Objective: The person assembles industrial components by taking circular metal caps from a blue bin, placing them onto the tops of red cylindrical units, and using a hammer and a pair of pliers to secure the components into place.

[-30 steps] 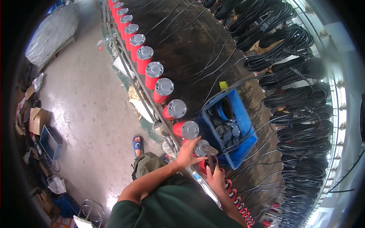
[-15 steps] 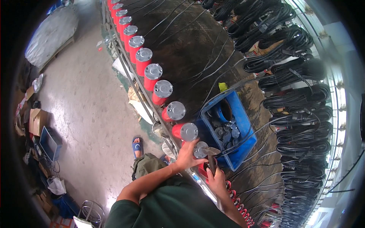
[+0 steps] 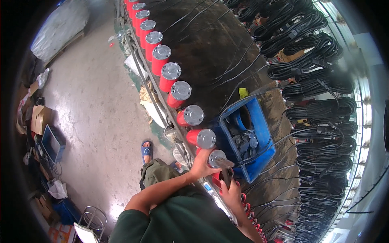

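My left hand (image 3: pixel 200 165) is wrapped round a red cylinder whose round silver metal cap (image 3: pixel 214 155) faces up. In my right hand (image 3: pixel 231 194) is a hammer with a dark handle and a metal head (image 3: pixel 224 163). The head is blurred and overlaps the cap's near right edge; whether it touches cannot be told. Just beyond my left hand stands another red cylinder (image 3: pixel 195 136) with its silver cap (image 3: pixel 206 139) on. Nearer me, a red cylinder without a visible cap is partly hidden behind the hammer and my right hand.
A row of capped red cylinders (image 3: pixel 167 77) runs away along the bench edge. A blue bin (image 3: pixel 265 139) holds several grey caps and a roll of tape-like material. Bundled black cables (image 3: pixel 324 133) line the far right, their leads crossing the dark bench. Cardboard boxes (image 3: pixel 40 120) stand left.
The view has shifted slightly, so the row and bin appear a little to the right. The hammer head has dropped slightly and blurred. My left hand keeps its hold on the cylinder.
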Demonstrator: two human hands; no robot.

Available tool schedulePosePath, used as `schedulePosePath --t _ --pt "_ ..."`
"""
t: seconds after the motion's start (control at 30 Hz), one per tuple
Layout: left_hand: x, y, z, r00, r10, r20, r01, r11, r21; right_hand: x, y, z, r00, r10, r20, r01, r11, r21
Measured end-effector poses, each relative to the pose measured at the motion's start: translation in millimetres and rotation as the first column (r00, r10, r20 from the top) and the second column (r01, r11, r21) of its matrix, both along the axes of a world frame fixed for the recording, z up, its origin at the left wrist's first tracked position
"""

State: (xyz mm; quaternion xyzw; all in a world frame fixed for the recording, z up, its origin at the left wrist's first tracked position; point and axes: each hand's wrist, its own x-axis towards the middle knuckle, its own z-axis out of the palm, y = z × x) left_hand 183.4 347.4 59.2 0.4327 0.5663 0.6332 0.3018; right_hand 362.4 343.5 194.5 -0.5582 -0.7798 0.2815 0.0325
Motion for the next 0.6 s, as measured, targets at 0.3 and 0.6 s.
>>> schedulePosePath --t 0.3,0.6 --pt "2 -2 3 1.0 0.018 0.022 -0.018 1.0 -0.018 -7 -3 33 0.996 0.011 -0.085 0.004 0.985 0.172" --pt "-3 -8 3 0.999 0.032 0.004 -0.032 0.999 0.002 -20 6 55 1.0 0.016 -0.014 -0.017 1.0 -0.022"
